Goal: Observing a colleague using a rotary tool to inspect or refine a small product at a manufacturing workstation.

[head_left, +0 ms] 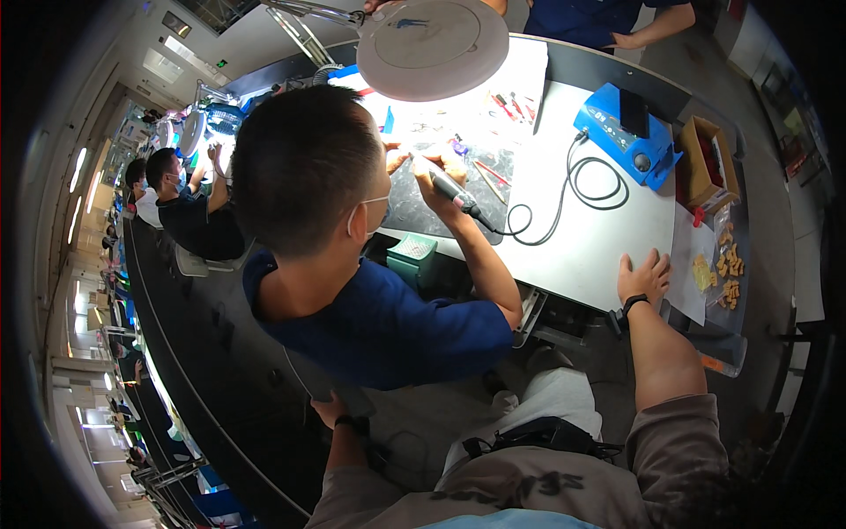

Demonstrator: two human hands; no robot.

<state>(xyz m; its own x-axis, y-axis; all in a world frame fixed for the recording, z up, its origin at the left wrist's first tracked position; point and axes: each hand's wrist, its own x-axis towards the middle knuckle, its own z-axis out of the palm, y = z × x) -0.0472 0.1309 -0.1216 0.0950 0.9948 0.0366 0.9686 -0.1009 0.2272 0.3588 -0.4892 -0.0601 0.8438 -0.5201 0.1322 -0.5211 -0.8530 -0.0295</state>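
Observation, apparently, with right grip (645, 278) splayed empty on table (564, 260), left grip (329, 409) at seven o'clock, hold unclear. Next, probably lift palm.

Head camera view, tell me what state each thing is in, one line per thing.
Bare right hand: open, palm down on the flat white tabletop.
Bare left hand: low behind the co-worker in dark blue, grip unclear.
Dark pen-shaped tool: held by the co-worker; running or not, unclear.
Thin black cable: loosely looped, plugged into the blue control box.
Flat black phone-like slab: lying on the control box.
Brown cardboard box: open-topped, red contents showing.
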